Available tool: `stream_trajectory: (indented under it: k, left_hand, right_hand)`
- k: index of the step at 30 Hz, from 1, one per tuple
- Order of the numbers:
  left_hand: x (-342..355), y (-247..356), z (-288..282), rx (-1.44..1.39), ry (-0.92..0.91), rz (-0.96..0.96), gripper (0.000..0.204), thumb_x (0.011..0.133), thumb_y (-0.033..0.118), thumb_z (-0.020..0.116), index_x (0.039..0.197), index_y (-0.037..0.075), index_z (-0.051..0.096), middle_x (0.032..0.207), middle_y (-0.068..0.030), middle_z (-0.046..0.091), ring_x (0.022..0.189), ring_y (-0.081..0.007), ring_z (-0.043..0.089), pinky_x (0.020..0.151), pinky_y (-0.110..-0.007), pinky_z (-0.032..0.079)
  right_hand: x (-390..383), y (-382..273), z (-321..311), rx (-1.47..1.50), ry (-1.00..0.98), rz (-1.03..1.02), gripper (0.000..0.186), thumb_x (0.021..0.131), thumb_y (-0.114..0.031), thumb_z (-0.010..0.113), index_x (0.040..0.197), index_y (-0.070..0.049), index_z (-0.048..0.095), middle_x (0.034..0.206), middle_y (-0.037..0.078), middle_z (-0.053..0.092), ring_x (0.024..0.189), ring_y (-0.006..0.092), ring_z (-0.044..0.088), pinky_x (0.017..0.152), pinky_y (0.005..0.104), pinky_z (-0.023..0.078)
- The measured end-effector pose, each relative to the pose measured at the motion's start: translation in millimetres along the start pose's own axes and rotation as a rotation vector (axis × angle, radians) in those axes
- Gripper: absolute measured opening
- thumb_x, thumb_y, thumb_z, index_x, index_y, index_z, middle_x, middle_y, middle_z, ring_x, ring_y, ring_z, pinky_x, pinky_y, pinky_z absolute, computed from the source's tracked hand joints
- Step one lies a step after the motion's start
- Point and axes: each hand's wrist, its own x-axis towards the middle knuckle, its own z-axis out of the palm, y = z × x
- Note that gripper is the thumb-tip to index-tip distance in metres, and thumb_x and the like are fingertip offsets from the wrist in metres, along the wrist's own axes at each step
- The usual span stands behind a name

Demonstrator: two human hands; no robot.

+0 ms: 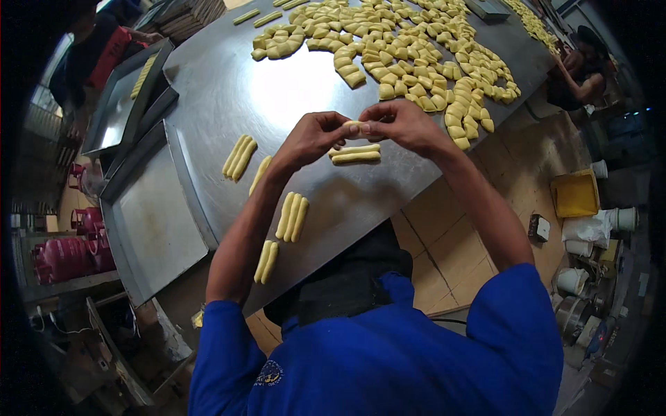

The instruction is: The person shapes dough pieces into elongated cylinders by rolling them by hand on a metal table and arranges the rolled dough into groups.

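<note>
Now my left hand (313, 139) and right hand (407, 128) pinch dough (354, 123), likely shaping; I'd lay it by the rolls (356, 159) next.

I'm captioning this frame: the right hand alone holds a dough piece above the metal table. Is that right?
Not alone: the head view shows the left hand and right hand together holding the dough piece above the metal table.

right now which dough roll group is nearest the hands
The crosswise dough rolls just below the left hand and right hand; other groups lie farther off.
</note>
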Motion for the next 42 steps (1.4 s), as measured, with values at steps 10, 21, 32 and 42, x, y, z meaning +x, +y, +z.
stream_trajectory:
  k: [10, 21, 32, 42]
  left_hand:
    - [80.4, -70.8, -14.4, 0.825, -0.014, -0.366, 0.050, 0.073, 0.054, 0.083, 0.087, 0.007, 0.073, 0.077, -0.0086, 0.073, 0.070, -0.0234, 0.069, 0.067, -0.038, 0.052]
    - [81.9, -69.2, -20.1, 0.759, 0.001, -0.196, 0.051, 0.083, 0.060, 0.074, 0.088, 0.009, 0.077, 0.081, -0.0083, 0.076, 0.073, -0.0241, 0.072, 0.072, -0.038, 0.054]
    - [88.8, -60.8, -3.4, 1.041, -0.012, -0.181, 0.065, 0.078, 0.070, 0.072, 0.081, 0.006, 0.077, 0.072, -0.0094, 0.072, 0.065, -0.0245, 0.068, 0.064, -0.040, 0.053]
    - [94.6, -55.4, -5.6, 1.007, 0.009, -0.184, 0.075, 0.075, 0.079, 0.067, 0.074, 0.005, 0.077, 0.067, -0.0101, 0.071, 0.062, -0.0269, 0.068, 0.063, -0.041, 0.053]
  right_hand:
    - [64.4, 87.3, -41.2, -0.993, 0.290, 0.081, 0.064, 0.067, -0.061, 0.086, 0.092, -0.005, 0.067, 0.080, 0.010, 0.067, 0.072, 0.0246, 0.064, 0.067, 0.0378, 0.050]
    - [63.2, 89.1, -51.0, -0.869, 0.201, 0.050, 0.053, 0.073, -0.063, 0.081, 0.086, -0.012, 0.072, 0.082, 0.008, 0.071, 0.081, 0.0256, 0.068, 0.071, 0.0407, 0.051]
    - [61.4, 94.0, -49.2, -0.958, 0.374, -0.112, 0.054, 0.075, -0.065, 0.077, 0.084, -0.012, 0.068, 0.075, 0.007, 0.068, 0.072, 0.0267, 0.067, 0.066, 0.0412, 0.050]
    - [62.7, 104.9, -47.8, -0.930, 0.391, -0.100, 0.056, 0.075, -0.065, 0.077, 0.082, -0.011, 0.067, 0.075, 0.006, 0.068, 0.071, 0.0245, 0.066, 0.064, 0.0402, 0.050]
